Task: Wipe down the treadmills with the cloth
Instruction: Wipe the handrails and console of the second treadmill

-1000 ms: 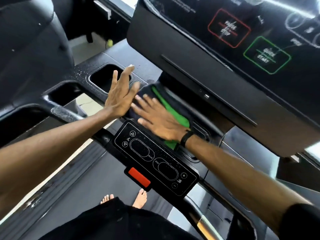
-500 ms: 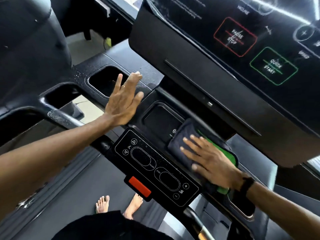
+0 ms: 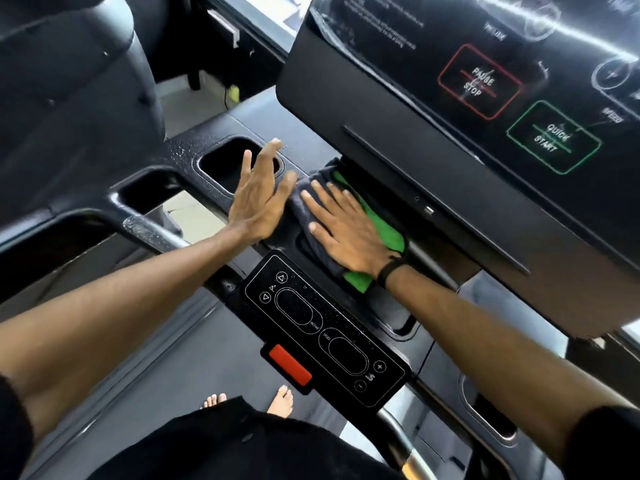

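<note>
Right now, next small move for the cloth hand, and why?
Probably slide the right hand, flat on the cloth, left toward the cup holder. Droplets show on the surround there, and the cloth sits at the tray's left end. The left hand is open beside it and should lift clear.

Two hands are in view: the left hand and the right hand, both at mid-frame. One cloth (grey and green) lies under the right one. One control panel sits lower centre, carrying one red button. One screen fills the upper right. Two bare feet show at the bottom. One wristband circles the right wrist.
</note>
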